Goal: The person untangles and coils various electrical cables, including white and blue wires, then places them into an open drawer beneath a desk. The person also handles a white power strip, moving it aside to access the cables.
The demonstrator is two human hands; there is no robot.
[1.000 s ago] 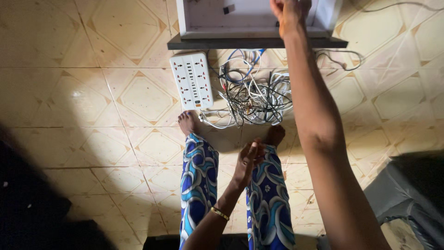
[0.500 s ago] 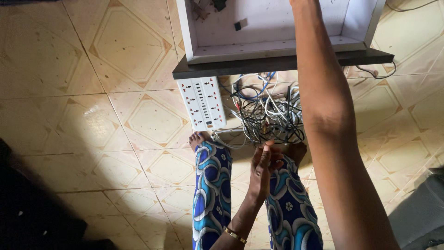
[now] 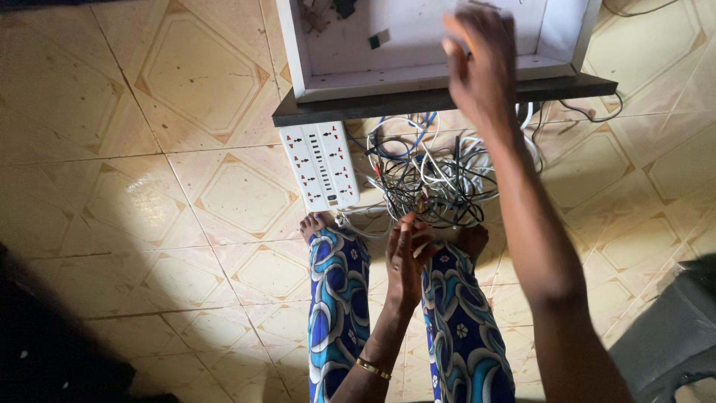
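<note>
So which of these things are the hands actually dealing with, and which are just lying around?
In hand:
- right hand raised over the white drawer
- left hand by the tangled cables

Lying about:
- white power strip
- small dark bits in the drawer
- grey cushion

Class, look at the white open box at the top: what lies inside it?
Inside the white box: one small dark block and dark bits at its far left. The right hand covers part.

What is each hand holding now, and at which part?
The right hand is blurred, raised over the open white box; no hold can be told. The left hand rests near the tangled cables, apparently holding nothing.
</note>
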